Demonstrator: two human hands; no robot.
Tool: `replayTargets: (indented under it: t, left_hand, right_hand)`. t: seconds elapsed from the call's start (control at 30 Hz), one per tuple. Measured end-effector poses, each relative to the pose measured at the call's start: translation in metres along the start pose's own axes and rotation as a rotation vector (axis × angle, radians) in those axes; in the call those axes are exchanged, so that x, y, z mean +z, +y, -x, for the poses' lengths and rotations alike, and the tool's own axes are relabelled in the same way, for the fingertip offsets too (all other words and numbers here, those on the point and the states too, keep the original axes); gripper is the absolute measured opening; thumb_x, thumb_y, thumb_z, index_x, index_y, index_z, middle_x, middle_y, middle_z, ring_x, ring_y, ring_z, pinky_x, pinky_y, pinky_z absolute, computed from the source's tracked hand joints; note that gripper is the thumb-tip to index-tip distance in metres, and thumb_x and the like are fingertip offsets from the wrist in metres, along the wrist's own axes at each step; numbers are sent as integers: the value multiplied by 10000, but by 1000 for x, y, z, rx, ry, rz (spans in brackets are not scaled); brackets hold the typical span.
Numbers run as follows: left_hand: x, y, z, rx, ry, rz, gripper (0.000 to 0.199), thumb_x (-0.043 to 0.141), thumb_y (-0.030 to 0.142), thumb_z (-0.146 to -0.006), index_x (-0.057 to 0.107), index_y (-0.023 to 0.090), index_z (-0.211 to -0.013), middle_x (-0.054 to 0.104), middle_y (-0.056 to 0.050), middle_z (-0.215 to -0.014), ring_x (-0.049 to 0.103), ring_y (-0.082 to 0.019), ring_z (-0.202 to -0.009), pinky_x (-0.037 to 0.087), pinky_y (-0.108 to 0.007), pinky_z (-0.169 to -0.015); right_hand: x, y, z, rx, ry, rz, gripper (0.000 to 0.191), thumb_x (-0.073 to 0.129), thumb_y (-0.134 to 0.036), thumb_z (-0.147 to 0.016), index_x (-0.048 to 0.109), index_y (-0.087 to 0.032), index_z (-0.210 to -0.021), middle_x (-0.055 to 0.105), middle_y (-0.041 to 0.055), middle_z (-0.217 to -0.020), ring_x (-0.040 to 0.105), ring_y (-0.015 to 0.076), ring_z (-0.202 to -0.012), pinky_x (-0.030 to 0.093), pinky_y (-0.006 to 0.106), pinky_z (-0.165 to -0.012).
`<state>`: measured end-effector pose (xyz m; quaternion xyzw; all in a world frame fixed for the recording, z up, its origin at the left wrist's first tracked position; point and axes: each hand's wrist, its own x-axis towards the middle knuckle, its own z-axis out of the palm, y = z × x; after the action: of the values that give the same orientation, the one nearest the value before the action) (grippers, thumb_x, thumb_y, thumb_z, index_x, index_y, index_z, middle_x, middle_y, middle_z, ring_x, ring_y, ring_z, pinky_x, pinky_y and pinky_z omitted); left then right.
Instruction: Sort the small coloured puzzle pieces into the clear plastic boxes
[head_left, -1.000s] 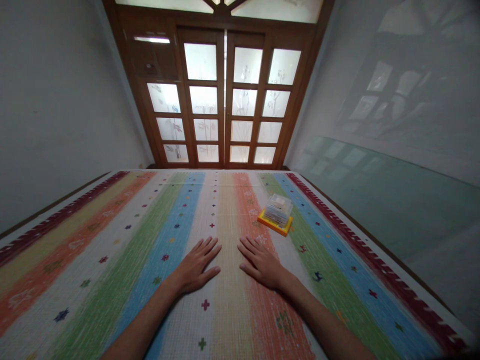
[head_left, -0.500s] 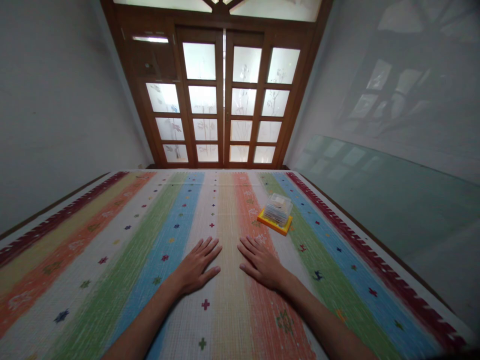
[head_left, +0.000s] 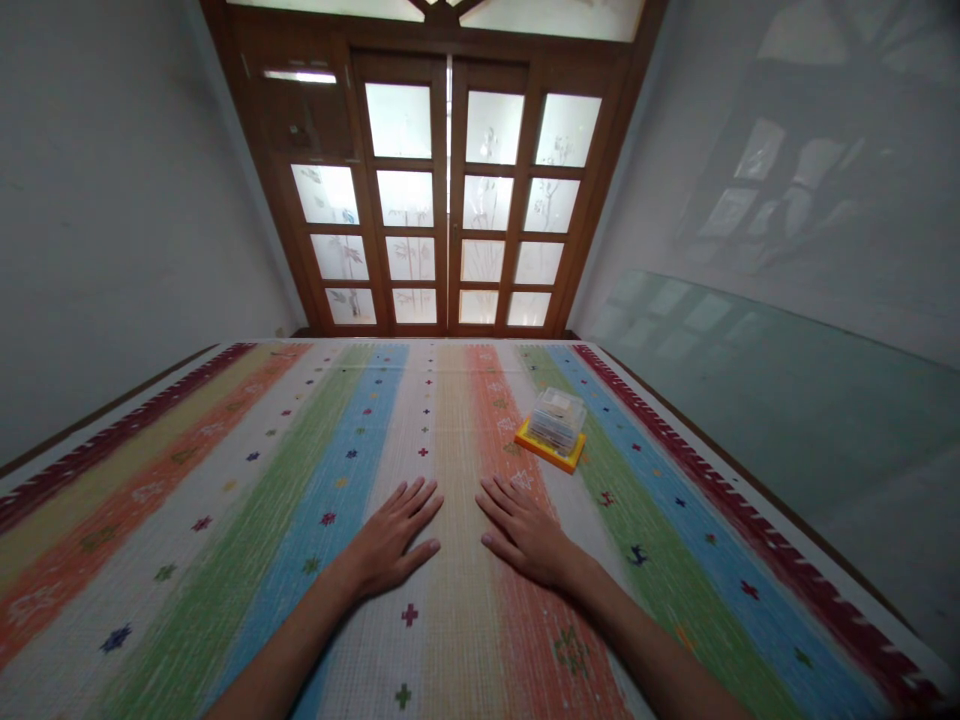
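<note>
My left hand (head_left: 392,540) lies palm down on the striped cloth (head_left: 457,620), fingers spread, holding nothing. To its right, across a pale yellow stripe, my right hand (head_left: 527,532) also rests flat with its fingers apart and nothing in it. Beyond my right hand sits a clear plastic box (head_left: 556,418) with a stack of thin things inside that I cannot make out. The box stands on a yellow-orange tray (head_left: 550,456). Neither hand touches the box or the tray.
The cloth covers a wide table reaching toward wooden doors (head_left: 448,200) with frosted panes. A pale green glass panel (head_left: 750,370) leans along the right wall. A grey wall (head_left: 112,200) runs along the left side.
</note>
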<state>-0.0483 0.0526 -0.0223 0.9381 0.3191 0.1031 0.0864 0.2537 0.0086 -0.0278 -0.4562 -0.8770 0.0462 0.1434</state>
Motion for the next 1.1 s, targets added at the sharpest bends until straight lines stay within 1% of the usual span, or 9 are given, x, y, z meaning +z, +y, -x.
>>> replayTargets:
  t: [0.13, 0.3, 0.4, 0.53, 0.7, 0.9, 1.1]
  left_hand:
    - [-4, 3, -1, -19, -31, 1, 647, 366, 547, -1036, 218, 287, -1609, 228, -80, -1675, 199, -297, -1558, 213, -561, -1263]
    - [-6, 5, -1, -26, -40, -8, 637, 354, 552, -1037, 256, 273, -1602, 231, -81, -1673, 195, -299, -1558, 203, -556, -1268]
    - [-5, 5, -1, -14, -34, -15, 640, 355, 550, -1038, 239, 277, -1606, 230, -82, -1672, 196, -297, -1557, 204, -554, -1268]
    - [-4, 4, -1, -3, -27, -18, 646, 360, 548, -1039, 215, 282, -1610, 233, -86, -1670, 201, -299, -1556, 208, -555, -1265]
    - [-4, 4, -1, -1, -38, -19, 634, 351, 540, -1044, 220, 284, -1609, 232, -78, -1674, 203, -290, -1558, 208, -544, -1268]
    - [-2, 3, 0, 18, -7, -17, 636, 361, 527, -1044, 183, 307, -1614, 233, -67, -1674, 218, -285, -1555, 219, -540, -1266]
    - [-3, 4, -1, 5, -22, -21, 631, 358, 531, -1044, 219, 287, -1609, 245, -72, -1672, 211, -289, -1557, 209, -550, -1265]
  right_hand:
    - [-2, -2, -1, 1, -26, 18, 580, 423, -438, -1051, 423, -142, -1549, 322, 159, -1630, 271, 310, -1529, 272, 563, -1233]
    - [-4, -3, -1, 10, -29, 23, 567, 425, -437, -1049, 441, -154, -1541, 334, 149, -1627, 287, 303, -1525, 275, 553, -1235]
    - [-4, -3, 0, 14, -30, 19, 572, 430, -436, -1049, 436, -150, -1544, 326, 155, -1628, 283, 308, -1526, 277, 553, -1234]
    - [0, 0, 0, 2, -7, 12, 577, 440, -441, -1048, 411, -178, -1560, 310, 144, -1637, 275, 300, -1530, 271, 547, -1238]
    - [2, 2, 0, -4, -6, 4, 579, 436, -449, -1050, 402, -188, -1566, 307, 138, -1639, 277, 304, -1529, 282, 545, -1234]
    - [0, 0, 0, 8, -10, 12, 579, 432, -456, -1049, 417, -180, -1558, 321, 137, -1636, 274, 317, -1528, 284, 559, -1230]
    - [3, 1, 1, -2, 19, 7, 570, 438, -448, -1048, 415, -196, -1559, 329, 136, -1632, 282, 307, -1527, 283, 558, -1230]
